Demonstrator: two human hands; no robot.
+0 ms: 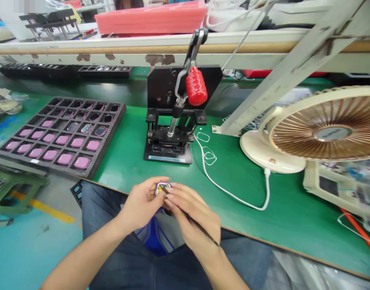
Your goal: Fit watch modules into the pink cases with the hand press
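My left hand (142, 201) is closed around a small watch case (159, 188), its inside facing up with a yellow patch and small parts showing. In my right hand (197, 213) is a thin dark tool like tweezers (200, 227), held like a pen. Its tip reaches into the case; what it touches there is too small to tell. Both hands meet at the front edge of the green bench (118, 161), above my lap. Beyond them stands a black press fixture (168, 141) with a red-handled toggle clamp (196, 86).
A grey foam tray (94, 167) at the left holds several pink cases and dark watch faces. To the right stands a beige fan (272, 157), its white cable (233, 197) looping over the bench. A slanted metal post (281, 68) rises behind it. White gasket-like rings (209, 155) lie beside the press.
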